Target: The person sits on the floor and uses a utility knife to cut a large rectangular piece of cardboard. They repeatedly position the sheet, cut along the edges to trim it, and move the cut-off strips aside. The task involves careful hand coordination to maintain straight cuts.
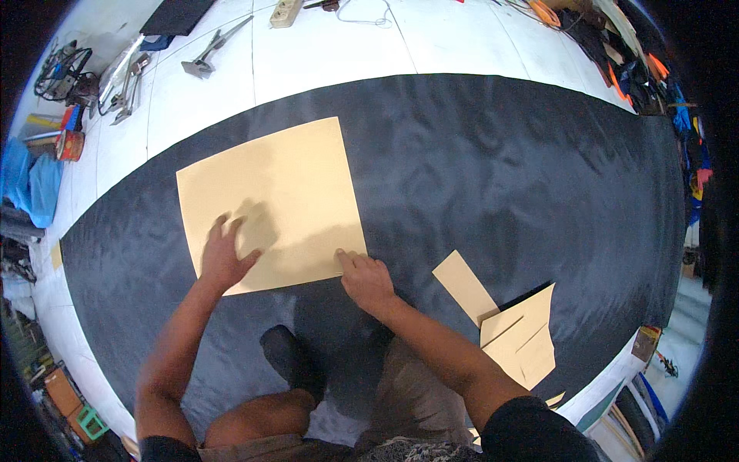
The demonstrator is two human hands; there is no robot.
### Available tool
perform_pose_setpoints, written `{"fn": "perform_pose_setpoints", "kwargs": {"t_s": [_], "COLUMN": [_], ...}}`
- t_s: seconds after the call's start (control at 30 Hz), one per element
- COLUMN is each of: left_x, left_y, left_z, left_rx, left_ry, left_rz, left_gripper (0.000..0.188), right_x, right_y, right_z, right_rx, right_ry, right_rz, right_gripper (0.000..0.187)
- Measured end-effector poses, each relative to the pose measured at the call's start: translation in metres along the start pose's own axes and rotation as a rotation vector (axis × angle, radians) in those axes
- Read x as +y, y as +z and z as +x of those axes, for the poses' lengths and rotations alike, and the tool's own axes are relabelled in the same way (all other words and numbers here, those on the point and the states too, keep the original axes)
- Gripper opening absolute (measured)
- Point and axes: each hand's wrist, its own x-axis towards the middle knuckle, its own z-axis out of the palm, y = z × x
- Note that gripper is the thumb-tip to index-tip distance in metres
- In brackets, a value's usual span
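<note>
A large tan sheet (269, 177), like card or thick paper, lies on black fabric (477, 177) spread over the floor. My left hand (225, 256) is over the sheet's lower left part, its fingers spread and holding nothing. At the lower right corner, my right hand (366, 281) has its fingers closed on the edge, with one digit stretched onto the sheet; the corner itself is hidden beneath the hand. To the right lie a narrow tan strip (466, 287) and a tan piece with long slits (522, 337).
White tiled floor (323, 54) surrounds the fabric. Metal tools (212, 52) and a power strip (285, 12) lie beyond it. Blue plastic bags (35, 185) are at the left, with mixed clutter (616, 54) at the far right. My foot (289, 356) stands on the fabric.
</note>
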Motion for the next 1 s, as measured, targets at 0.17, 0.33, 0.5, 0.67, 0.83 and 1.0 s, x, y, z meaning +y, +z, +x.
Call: {"fn": "perform_pose_setpoints", "kwargs": {"t_s": [0.17,0.33,0.5,0.67,0.83,1.0], "left_x": [0.092,0.135,0.141,0.143,0.144,0.151], "left_y": [0.004,0.015,0.023,0.030,0.037,0.019], "left_z": [0.089,0.120,0.124,0.129,0.133,0.131], "left_rx": [-0.008,-0.149,-0.162,-0.178,-0.164,-0.201], "left_ry": [0.331,0.209,0.195,0.190,0.156,0.154], "left_rz": [0.015,-0.025,-0.011,0.009,0.058,0.078], "left_gripper": [0.101,0.113,0.115,0.116,0.118,0.125], "right_x": [-0.005,-0.001,-0.001,0.012,0.062,0.071], "right_y": [-0.005,-0.005,-0.008,-0.010,-0.048,-0.085], "right_z": [0.005,0.004,0.001,0.002,0.087,0.201], "right_rx": [-0.047,-0.042,-0.172,-0.071,0.250,0.240], "right_ry": [-0.018,-0.021,0.037,-0.006,0.085,0.390], "right_rz": [-0.019,-0.031,0.011,0.153,0.340,0.541], "right_gripper": [0.053,0.059,0.060,0.047,0.031,0.040]}}
